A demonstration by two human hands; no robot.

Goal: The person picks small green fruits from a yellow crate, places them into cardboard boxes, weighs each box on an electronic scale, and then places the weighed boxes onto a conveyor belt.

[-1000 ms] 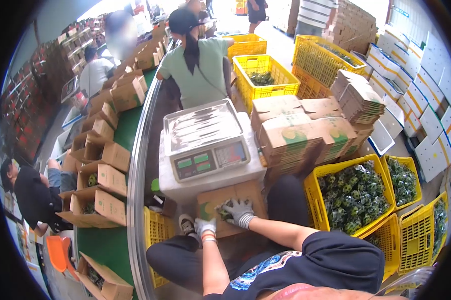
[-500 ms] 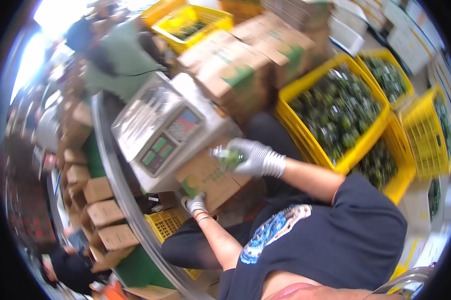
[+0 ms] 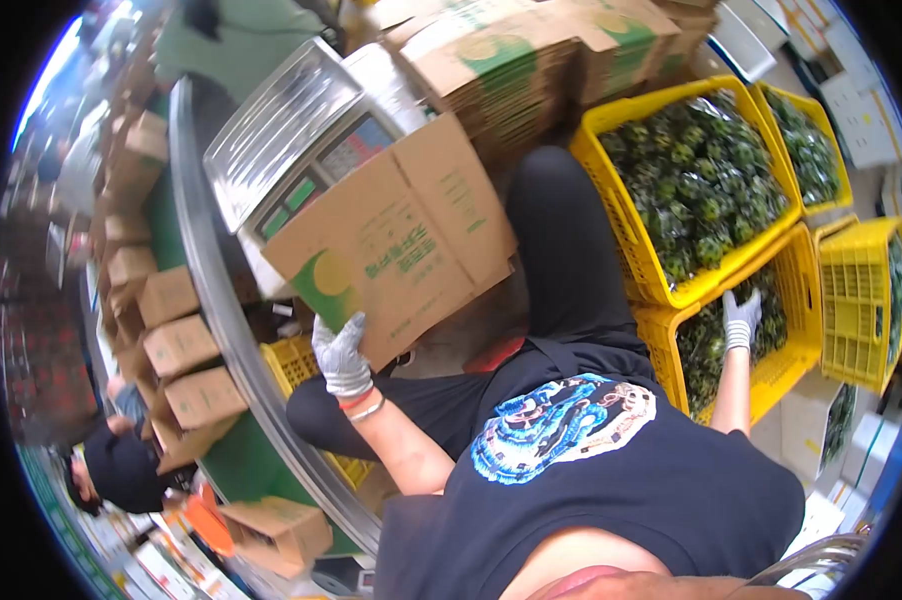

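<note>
Left hand point(image 3: 341, 352): in a grey knit glove with a red band at the wrist; fingers clamped on the lower edge of the cardboard box point(image 3: 396, 240), thumb side wrapped under the corner.
Cardboard box: plain brown corrugated board, flat-sided and rectangular, printed with a green and yellow round mark and green lettering; held tilted, lifted in front of the scale point(image 3: 296, 140) and hiding part of its front.
Scale: boxy, with a ribbed shiny metal pan on top and a front panel of coloured keys, standing at the edge of the curved counter point(image 3: 206, 300).
Right hand point(image 3: 741, 312): same grey knit glove, reaching down into the lower yellow crate point(image 3: 771, 375); fingers spread among the green produce point(image 3: 706, 345), and whether they grip any of it cannot be told.
Lower yellow crate: rigid plastic with slotted, lattice walls, on the floor beside the person's knee, partly tucked under the upper yellow crate point(image 3: 661, 285).
Upper yellow crate: same slotted plastic, heaped with small, dark green, glossy wrapped pieces.
Flat cartons point(image 3: 511, 60): stacked folded brown board with green print, behind the scale.
Counter: green top with a rounded metal rim; open brown boxes point(image 3: 176, 345) sit in a row along it.
</note>
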